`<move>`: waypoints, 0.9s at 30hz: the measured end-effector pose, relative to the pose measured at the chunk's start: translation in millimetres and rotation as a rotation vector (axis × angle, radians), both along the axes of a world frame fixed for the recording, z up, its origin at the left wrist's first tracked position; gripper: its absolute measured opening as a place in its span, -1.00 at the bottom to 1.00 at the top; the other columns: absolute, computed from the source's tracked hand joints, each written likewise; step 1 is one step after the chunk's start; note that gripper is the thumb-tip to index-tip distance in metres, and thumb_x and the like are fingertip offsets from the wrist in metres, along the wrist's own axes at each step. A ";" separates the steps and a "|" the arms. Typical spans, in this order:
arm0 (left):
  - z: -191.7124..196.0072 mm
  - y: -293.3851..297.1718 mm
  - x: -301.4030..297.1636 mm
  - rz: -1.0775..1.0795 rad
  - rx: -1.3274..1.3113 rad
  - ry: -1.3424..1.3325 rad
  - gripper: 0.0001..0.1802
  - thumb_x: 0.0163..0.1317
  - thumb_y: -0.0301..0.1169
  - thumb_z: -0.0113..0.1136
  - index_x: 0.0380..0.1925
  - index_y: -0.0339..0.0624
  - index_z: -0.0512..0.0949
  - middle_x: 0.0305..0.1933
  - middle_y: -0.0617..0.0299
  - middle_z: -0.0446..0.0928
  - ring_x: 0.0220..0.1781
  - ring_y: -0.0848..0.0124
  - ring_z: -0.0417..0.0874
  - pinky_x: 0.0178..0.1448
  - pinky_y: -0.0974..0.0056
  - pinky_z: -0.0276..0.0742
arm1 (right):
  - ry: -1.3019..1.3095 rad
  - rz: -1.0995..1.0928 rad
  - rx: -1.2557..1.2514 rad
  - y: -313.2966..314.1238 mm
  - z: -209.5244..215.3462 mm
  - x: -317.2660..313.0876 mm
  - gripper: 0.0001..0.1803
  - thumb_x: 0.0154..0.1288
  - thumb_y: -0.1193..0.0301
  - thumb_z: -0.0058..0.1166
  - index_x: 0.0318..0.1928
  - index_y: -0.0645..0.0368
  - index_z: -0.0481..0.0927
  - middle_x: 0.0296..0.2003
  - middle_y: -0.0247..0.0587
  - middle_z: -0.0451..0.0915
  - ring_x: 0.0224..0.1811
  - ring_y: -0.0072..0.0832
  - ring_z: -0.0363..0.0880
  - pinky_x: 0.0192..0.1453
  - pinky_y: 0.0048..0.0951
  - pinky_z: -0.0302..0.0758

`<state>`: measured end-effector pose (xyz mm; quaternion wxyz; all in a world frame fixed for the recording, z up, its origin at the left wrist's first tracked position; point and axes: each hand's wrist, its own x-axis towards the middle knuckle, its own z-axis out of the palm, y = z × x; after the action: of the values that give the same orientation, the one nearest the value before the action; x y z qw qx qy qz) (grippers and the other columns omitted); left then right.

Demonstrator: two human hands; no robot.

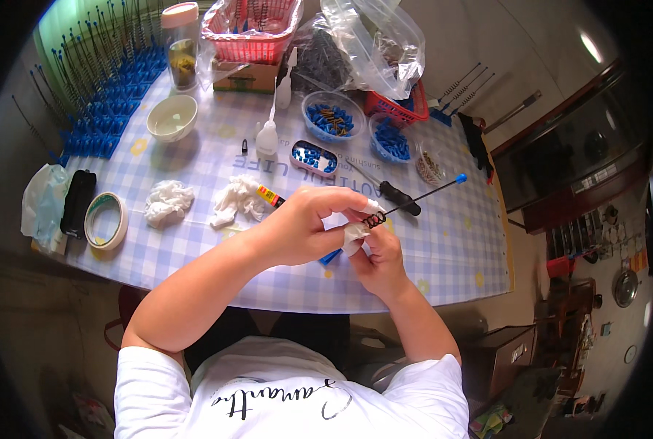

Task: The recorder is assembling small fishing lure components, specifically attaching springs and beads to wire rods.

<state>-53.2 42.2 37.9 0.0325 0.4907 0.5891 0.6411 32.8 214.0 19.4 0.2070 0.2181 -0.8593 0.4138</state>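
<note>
White shirt (282,395): nearest the lens, at 6 o'clock; black script across the front. Clock directions below run from the hands.
Table (443,271): checked cloth, spread under both hands.
Blue stands (103,121): packed rows at 10 o'clock, many bearing upright coiled rods.
Left forearm (202,282): comes in from 8 o'clock, elbow bent and out to the side, slanting across the front of the body.
Right forearm (423,322): comes up from 5 o'clock, steeper than the left.
Pink basket (250,50): 11 o'clock, far side, on a cardboard box.
Left hand (304,223): back of hand upward, wrist nearly in line with forearm. Forefinger arched over, thumb reaching across below; the two pinch the coil end of the rod.
Right hand (381,267): below and just beside the left, fingers bent up toward the coil. Tips partly hidden; cannot tell whether they pinch or only steady.
Clear bowl (334,135): 12 o'clock, filled with blue and brass-coloured pieces.
White bowl (171,130): 10 o'clock.
Spring rod (423,197): between the hands, raised above the cloth, slanting out toward 2 o'clock.
Screwdriver (399,198): near the rod, between 1 and 2 o'clock, lying flat.
White wraps (355,233): around left fingertips; tape or tissue, cannot tell.
Dark coil (374,219): rod's near end, at the fingertips.
Blue tip (461,178): rod's far end, well clear of the fingers.
</note>
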 end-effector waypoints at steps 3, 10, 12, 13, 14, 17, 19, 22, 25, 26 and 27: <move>-0.8 0.8 -0.2 -0.006 0.010 -0.002 -0.66 0.12 -0.58 0.30 -0.06 -0.23 0.56 -0.21 0.18 0.65 -0.17 0.41 0.67 -0.05 0.33 0.55 | 0.022 0.014 0.022 1.6 -0.5 -0.4 -0.54 0.08 0.76 0.08 0.04 0.24 0.49 0.07 0.01 0.57 0.05 -0.15 0.62 0.05 -0.35 0.57; -2.9 0.1 -1.0 -0.003 -0.011 0.004 -0.64 0.12 -0.58 0.31 -0.04 -0.21 0.56 -0.22 0.18 0.65 -0.16 0.42 0.67 -0.05 0.33 0.55 | 0.022 0.013 0.027 1.3 0.3 -0.5 -0.49 0.10 0.75 0.09 0.10 0.17 0.47 0.09 0.02 0.56 0.08 -0.14 0.62 0.06 -0.36 0.56; -3.2 0.7 -0.1 -0.007 0.004 -0.013 -0.64 0.12 -0.58 0.31 -0.04 -0.21 0.56 -0.22 0.18 0.65 -0.16 0.42 0.67 -0.04 0.33 0.55 | 0.012 0.015 0.024 1.7 0.2 -0.1 -0.48 0.10 0.76 0.09 0.11 0.14 0.47 0.10 0.02 0.56 0.08 -0.14 0.62 0.05 -0.36 0.57; -3.1 1.1 0.3 -0.012 0.020 -0.029 -0.65 0.12 -0.59 0.30 -0.04 -0.21 0.56 -0.22 0.18 0.65 -0.15 0.42 0.67 -0.04 0.33 0.55 | 0.012 0.015 0.024 1.9 -0.3 -0.2 -0.48 0.10 0.76 0.09 0.11 0.14 0.47 0.10 0.02 0.56 0.08 -0.14 0.62 0.05 -0.36 0.57; -2.7 1.0 0.4 -0.012 0.020 -0.029 -0.65 0.12 -0.59 0.30 -0.04 -0.21 0.56 -0.22 0.18 0.65 -0.15 0.42 0.67 -0.04 0.33 0.55 | 0.021 0.026 0.011 2.2 -1.4 -0.5 -0.48 0.10 0.76 0.09 0.10 0.16 0.47 0.10 0.01 0.56 0.08 -0.15 0.62 0.04 -0.36 0.57; -0.8 0.3 0.5 -0.014 0.007 -0.018 -0.65 0.12 -0.59 0.30 -0.04 -0.22 0.57 -0.21 0.18 0.65 -0.15 0.42 0.67 -0.04 0.33 0.55 | 0.024 0.036 0.004 2.2 -0.9 -0.5 -0.49 0.10 0.78 0.07 0.09 0.18 0.47 0.10 0.01 0.56 0.07 -0.16 0.62 0.04 -0.37 0.58; 0.3 0.3 1.0 -0.013 0.017 -0.023 -0.66 0.13 -0.59 0.29 -0.05 -0.23 0.57 -0.22 0.17 0.65 -0.16 0.41 0.68 -0.05 0.33 0.56 | 0.019 0.034 0.010 2.2 -0.9 -0.3 -0.50 0.10 0.78 0.06 0.09 0.20 0.48 0.10 0.00 0.56 0.07 -0.16 0.62 0.03 -0.38 0.58; 1.2 -0.2 0.9 -0.010 -0.001 -0.022 -0.67 0.13 -0.57 0.30 -0.06 -0.24 0.57 -0.22 0.17 0.65 -0.17 0.40 0.68 -0.07 0.33 0.56 | 0.004 0.041 -0.008 1.5 -1.3 0.5 -0.51 0.09 0.79 0.05 0.07 0.23 0.48 0.10 0.00 0.56 0.07 -0.17 0.62 0.04 -0.38 0.58; -0.4 0.1 0.5 0.000 0.003 -0.031 -0.69 0.14 -0.56 0.29 -0.08 -0.25 0.58 -0.23 0.17 0.65 -0.17 0.41 0.68 -0.07 0.33 0.55 | -0.027 0.018 -0.010 -0.6 1.4 0.7 -0.51 0.09 0.79 0.06 0.07 0.24 0.48 0.10 0.00 0.56 0.08 -0.17 0.61 0.06 -0.37 0.58; -0.3 -0.2 0.1 0.001 0.004 -0.032 -0.69 0.14 -0.56 0.29 -0.08 -0.25 0.58 -0.23 0.17 0.65 -0.17 0.41 0.68 -0.07 0.33 0.55 | -0.017 0.020 0.000 -0.6 1.8 0.4 -0.51 0.09 0.79 0.06 0.07 0.24 0.48 0.10 0.01 0.56 0.08 -0.17 0.61 0.07 -0.37 0.57; -0.1 -0.6 -0.5 -0.001 0.001 -0.026 -0.69 0.13 -0.56 0.29 -0.08 -0.25 0.58 -0.23 0.17 0.65 -0.17 0.41 0.68 -0.07 0.33 0.55 | -0.007 0.022 0.009 -0.7 2.2 0.1 -0.51 0.09 0.79 0.06 0.07 0.25 0.48 0.10 0.01 0.55 0.08 -0.16 0.61 0.08 -0.37 0.57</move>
<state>-53.7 41.6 37.8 0.0400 0.4827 0.5880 0.6478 32.9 213.3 21.6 0.1986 0.2268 -0.8593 0.4131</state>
